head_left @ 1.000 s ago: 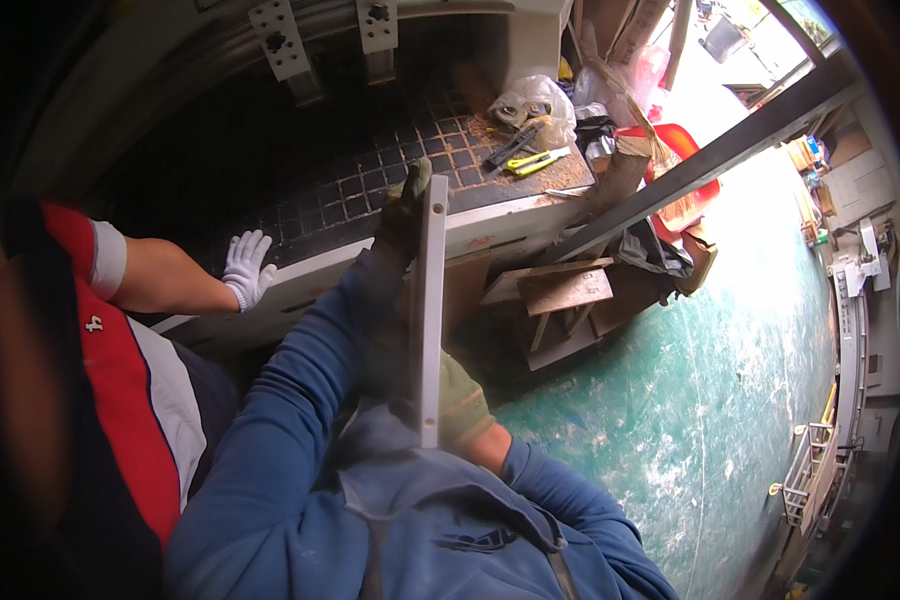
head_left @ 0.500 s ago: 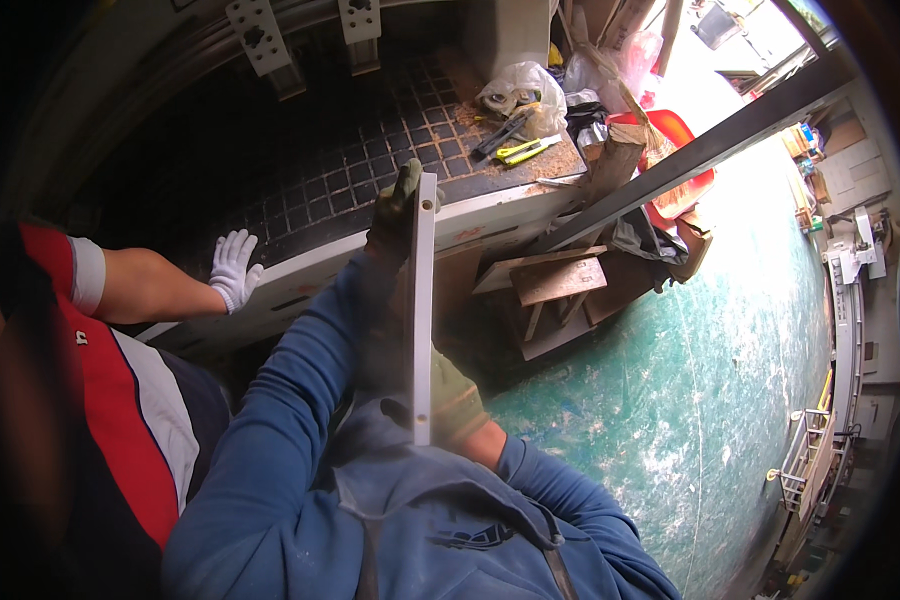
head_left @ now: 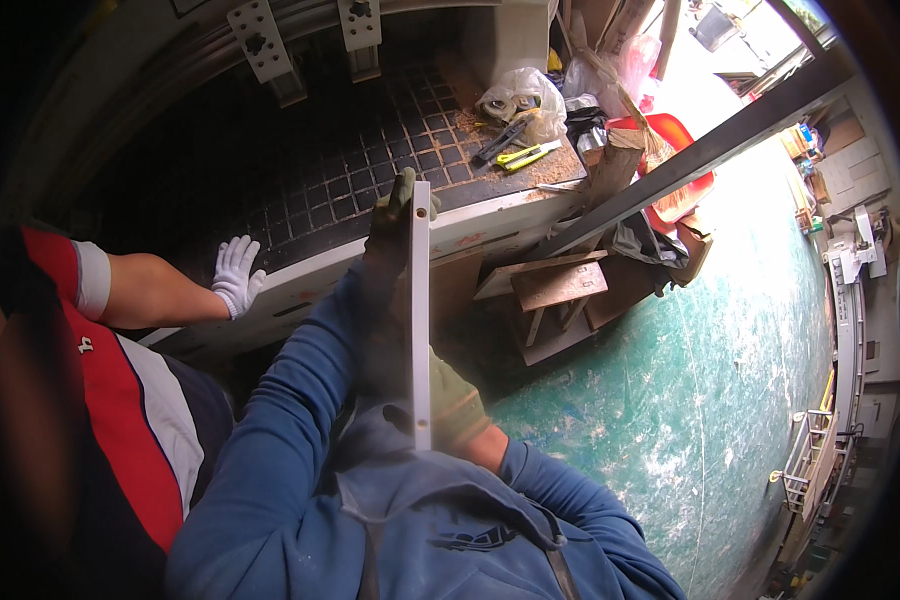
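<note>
Beside a black gridded worktop [head_left: 342,185], a white bar [head_left: 420,320] is gripped at its far end by the curled left hand [head_left: 390,222]; the right hand [head_left: 454,398] is mostly hidden, its grip unclear. Both ends are best kept steady.

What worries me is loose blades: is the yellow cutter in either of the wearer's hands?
No, the yellow cutter lies on the gridded bench, near the clear bag.

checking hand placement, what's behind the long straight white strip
Behind the strip show the dark-olive-gloved left hand, near its top, and the paler olive-gloved right hand, lower down; whatever finger parts it covers can't be seen.
</note>
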`<state>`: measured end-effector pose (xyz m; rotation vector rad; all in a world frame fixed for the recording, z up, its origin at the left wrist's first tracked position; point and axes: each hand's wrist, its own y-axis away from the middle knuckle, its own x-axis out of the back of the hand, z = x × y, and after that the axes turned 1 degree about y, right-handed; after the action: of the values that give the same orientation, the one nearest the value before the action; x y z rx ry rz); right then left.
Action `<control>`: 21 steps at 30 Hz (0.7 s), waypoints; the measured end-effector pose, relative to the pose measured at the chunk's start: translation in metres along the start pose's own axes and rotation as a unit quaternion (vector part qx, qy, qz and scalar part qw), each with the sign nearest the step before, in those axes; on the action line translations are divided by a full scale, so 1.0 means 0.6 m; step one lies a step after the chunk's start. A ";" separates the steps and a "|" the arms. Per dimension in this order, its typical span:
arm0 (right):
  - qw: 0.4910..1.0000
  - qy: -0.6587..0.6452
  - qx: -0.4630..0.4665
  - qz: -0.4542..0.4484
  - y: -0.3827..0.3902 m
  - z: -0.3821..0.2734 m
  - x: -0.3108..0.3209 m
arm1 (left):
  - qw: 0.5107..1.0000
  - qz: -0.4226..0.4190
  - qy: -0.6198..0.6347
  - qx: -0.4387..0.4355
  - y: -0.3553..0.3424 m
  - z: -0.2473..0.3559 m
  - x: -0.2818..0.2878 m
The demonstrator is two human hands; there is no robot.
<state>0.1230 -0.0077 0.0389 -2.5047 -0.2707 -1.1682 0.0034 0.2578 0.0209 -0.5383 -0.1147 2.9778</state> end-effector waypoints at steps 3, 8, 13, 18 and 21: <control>1.000 -0.014 -0.001 0.006 0.009 0.003 -0.001 | 0.998 -0.014 0.028 0.059 -0.004 -0.004 0.009; 0.978 -0.182 -0.070 0.077 0.030 0.033 0.053 | 0.893 0.108 -0.334 -0.283 0.011 -0.043 0.104; 0.781 -0.502 -0.286 0.238 -0.016 0.081 0.176 | 0.963 -0.069 -0.190 0.177 0.095 0.077 0.131; 0.810 -0.498 -0.220 0.220 -0.032 0.163 0.217 | 0.989 -0.108 0.022 0.103 0.199 0.187 0.066; 0.888 -0.407 -0.134 0.169 -0.011 0.255 0.229 | 0.982 -0.120 -0.022 0.146 0.259 0.177 0.081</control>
<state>0.3158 0.0624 0.0553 -2.9918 0.1404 0.0336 -0.0948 0.1044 0.0887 -0.3901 0.2329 2.7048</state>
